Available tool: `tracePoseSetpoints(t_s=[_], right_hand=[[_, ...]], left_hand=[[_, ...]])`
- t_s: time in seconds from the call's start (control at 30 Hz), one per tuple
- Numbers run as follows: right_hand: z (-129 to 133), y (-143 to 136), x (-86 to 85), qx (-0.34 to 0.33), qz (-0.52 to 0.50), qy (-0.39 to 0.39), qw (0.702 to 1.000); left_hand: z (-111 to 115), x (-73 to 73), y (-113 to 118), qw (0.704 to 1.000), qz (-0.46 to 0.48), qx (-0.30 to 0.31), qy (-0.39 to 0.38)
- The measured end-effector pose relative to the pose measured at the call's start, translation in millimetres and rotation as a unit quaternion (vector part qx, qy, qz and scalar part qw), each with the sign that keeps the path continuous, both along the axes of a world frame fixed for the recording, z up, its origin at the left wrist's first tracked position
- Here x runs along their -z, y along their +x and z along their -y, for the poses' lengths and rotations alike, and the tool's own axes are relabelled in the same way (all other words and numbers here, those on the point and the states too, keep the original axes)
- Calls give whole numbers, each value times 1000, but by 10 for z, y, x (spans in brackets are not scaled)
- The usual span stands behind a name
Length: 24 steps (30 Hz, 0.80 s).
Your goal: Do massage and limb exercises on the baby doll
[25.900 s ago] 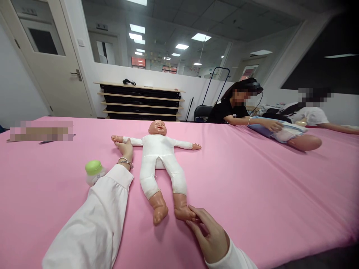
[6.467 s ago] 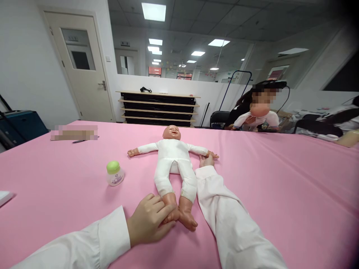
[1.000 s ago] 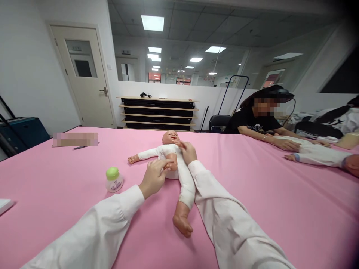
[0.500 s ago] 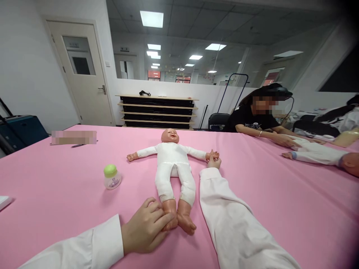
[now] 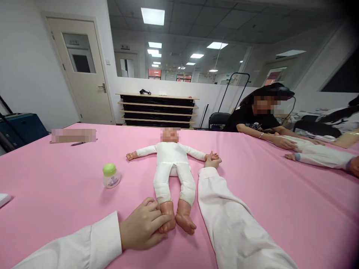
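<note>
A baby doll (image 5: 172, 157) with a white cloth body lies on its back on the pink-covered table, arms spread and feet toward me. My left hand (image 5: 144, 224) is closed around the doll's foot on the left side, fingers over the ankle. Far out on the other side, my right hand (image 5: 213, 162) grips the doll's hand, with my fingertips partly hidden beneath it. A small jar (image 5: 111, 175) with a green lid stands to the left of the doll.
Across the table at right, a person (image 5: 262, 112) in a black shirt handles a second doll (image 5: 322, 153). A pen (image 5: 78, 143) lies at the far left near a blurred item. A white object (image 5: 4, 200) sits at the left edge. Shelving (image 5: 158, 108) stands behind.
My left hand and the doll's foot on that side have shifted slightly left, so the doll's feet are a little farther apart. My right hand keeps its hold.
</note>
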State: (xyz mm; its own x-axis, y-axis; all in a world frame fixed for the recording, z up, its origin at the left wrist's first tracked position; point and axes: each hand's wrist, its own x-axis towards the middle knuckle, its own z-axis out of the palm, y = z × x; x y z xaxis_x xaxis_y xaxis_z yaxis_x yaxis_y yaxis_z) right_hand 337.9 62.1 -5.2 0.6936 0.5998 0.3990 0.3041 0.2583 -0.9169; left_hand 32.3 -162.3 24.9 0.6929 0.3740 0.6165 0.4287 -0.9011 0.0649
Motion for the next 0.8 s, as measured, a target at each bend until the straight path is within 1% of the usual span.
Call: tracePoseSetpoints(t_s=[0.1,0.2,0.37,0.6,0.67,0.8], right_hand=[[-28,-15,-41,20,-69,-29,997],[-3,-41,-99,22,-97,-34,994],[37,-77,-147,24,-114,-22,993],[33,-92,-174,20,-124,-20,992],[-14,-103,-187,25,-131,-16,991],[-46,-103,-202,27,-133,-7,991]], left_hand=[[-3,8,4,1000,3,-2,-11],[3,10,14,1000,-4,0,-5],[-2,19,24,1000,-13,2,13],[-4,14,7,1000,-11,4,10],[3,10,2,1000,-29,-3,6],[27,32,12,998,-56,-40,1]])
